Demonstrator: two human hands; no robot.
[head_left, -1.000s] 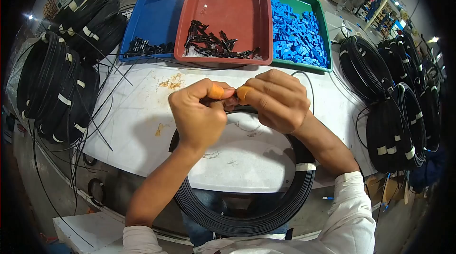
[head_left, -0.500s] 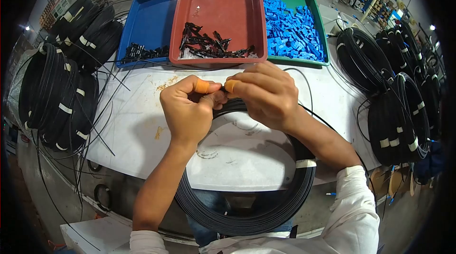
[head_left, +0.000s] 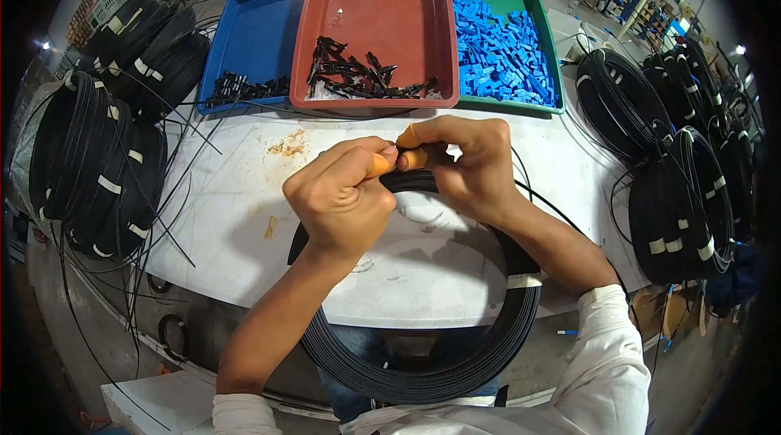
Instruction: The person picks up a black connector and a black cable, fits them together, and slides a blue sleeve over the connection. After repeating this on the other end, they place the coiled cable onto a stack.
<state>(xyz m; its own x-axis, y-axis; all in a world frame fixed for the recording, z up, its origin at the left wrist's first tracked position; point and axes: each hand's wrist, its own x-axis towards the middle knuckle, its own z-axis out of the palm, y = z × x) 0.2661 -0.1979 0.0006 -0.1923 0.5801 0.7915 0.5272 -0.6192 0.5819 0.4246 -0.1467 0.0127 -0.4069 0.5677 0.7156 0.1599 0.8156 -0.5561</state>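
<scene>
My left hand [head_left: 338,191] and my right hand [head_left: 472,163] meet fingertip to fingertip above the far side of a large coil of black cable [head_left: 423,382]. Both are closed in a pinch around a small black piece [head_left: 398,147]; the fingers hide most of it, and I cannot tell its kind. Orange finger covers wrap fingers on both hands. The coil overhangs the table's near edge toward my lap, with a white tape band [head_left: 523,280] on its right side. A loose strand of cable [head_left: 543,201] runs behind my right wrist.
Beyond my hands stand a blue tray [head_left: 256,24] and a red tray [head_left: 378,8], both with small black parts, and a green tray [head_left: 533,0] of blue connectors. Taped cable coils are stacked at left [head_left: 73,158] and right [head_left: 671,215], loose ends trailing over the white table [head_left: 244,248].
My left hand has rolled over, its back now turned up, and shifted slightly right. My right hand has turned so its thumb and index finger show. The coil stays put.
</scene>
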